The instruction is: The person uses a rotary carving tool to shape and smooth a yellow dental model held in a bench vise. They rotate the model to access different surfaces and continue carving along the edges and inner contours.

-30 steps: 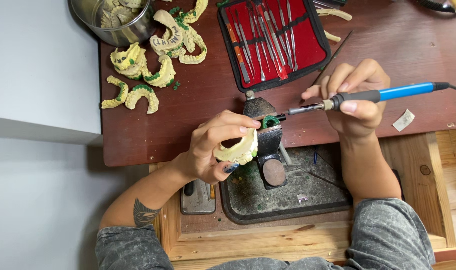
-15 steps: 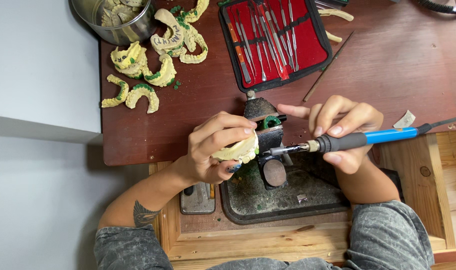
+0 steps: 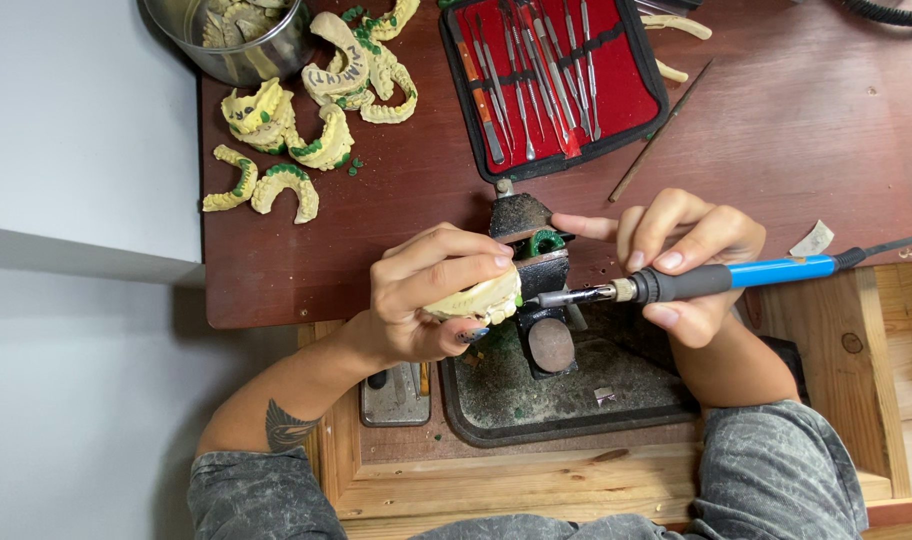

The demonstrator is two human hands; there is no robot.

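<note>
left hand (image 3: pixel 428 300): fingers clamped on pale yellow plaster dental cast (image 3: pixel 476 298), frame centre | right hand (image 3: pixel 688 262): fingers clamped on blue-handled electric wax tool (image 3: pixel 716 280), metal tip just beside cast | upper left: loose yellow casts with green wax (image 3: pixel 286 150), steel bowl (image 3: pixel 238 50)

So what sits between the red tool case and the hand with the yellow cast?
In the head view, only bare brown tabletop separates the red tool case from the left hand.

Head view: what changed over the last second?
The right hand brought the blue-handled heated tool down from over the table until its tip sits beside the yellow dental cast. The left hand kept its grip on the cast. The red instrument case and loose casts stayed put.
</note>
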